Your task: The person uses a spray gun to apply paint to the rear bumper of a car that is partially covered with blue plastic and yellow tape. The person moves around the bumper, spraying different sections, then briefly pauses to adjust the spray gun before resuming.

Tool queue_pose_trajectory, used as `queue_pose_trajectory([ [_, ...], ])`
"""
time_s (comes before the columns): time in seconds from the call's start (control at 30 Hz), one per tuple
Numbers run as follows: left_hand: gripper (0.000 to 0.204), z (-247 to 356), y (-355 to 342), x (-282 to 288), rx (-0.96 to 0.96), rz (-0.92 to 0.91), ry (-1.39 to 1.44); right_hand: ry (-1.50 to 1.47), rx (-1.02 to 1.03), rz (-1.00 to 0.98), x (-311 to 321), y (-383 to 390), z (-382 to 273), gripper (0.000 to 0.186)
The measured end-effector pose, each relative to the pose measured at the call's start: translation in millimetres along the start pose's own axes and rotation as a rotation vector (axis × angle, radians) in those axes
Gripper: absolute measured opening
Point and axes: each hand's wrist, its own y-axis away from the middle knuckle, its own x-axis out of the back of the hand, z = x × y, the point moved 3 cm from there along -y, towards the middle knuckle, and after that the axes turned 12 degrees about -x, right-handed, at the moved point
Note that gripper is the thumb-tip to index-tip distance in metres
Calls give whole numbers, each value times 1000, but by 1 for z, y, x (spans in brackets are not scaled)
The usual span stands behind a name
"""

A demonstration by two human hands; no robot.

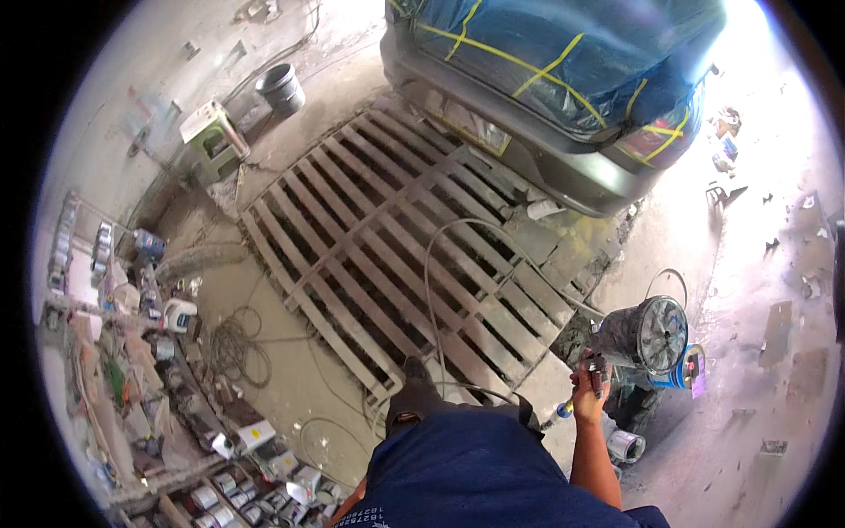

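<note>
My right hand (588, 387) is closed around a metal tool (595, 371) that looks like a spray gun, with a small blue and yellow fitting (564, 410) below it. Just beyond it, a dark, paint-stained bucket (652, 330) rests by a blue container (674, 380). A hose (451, 224) loops across the slatted metal floor grating (370, 229). Only part of my left arm (343, 510) shows at the lower edge; its hand is hidden behind my body.
A car (546, 62) masked in blue plastic and yellow tape stands ahead. A green stool (216, 145) and grey bucket (280, 89) are at upper left. Cluttered shelves (123, 378) line the left, coiled lines (242, 348) beside them. Silver cans (627, 447) lie at lower right.
</note>
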Motion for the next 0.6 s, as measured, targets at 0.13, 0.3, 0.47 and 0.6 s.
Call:
queue_pose_trajectory([
  [0.13, 42, 68, -55, 39, -14, -38, -47, -129, 92, 31, -50, -24, -42, 26],
  [0.3, 42, 134, -114, 56, -15, -68, -115, -277, -7, 60, -93, -62, -75, 27],
  [0.47, 42, 181, -163, 46, -8, -66, -169, -290, -118, 120, -118, -122, -71, 26],
  [0.6, 42, 222, -195, 28, -5, -32, -207, -315, -137, 100, -136, -181, -74, 23],
])
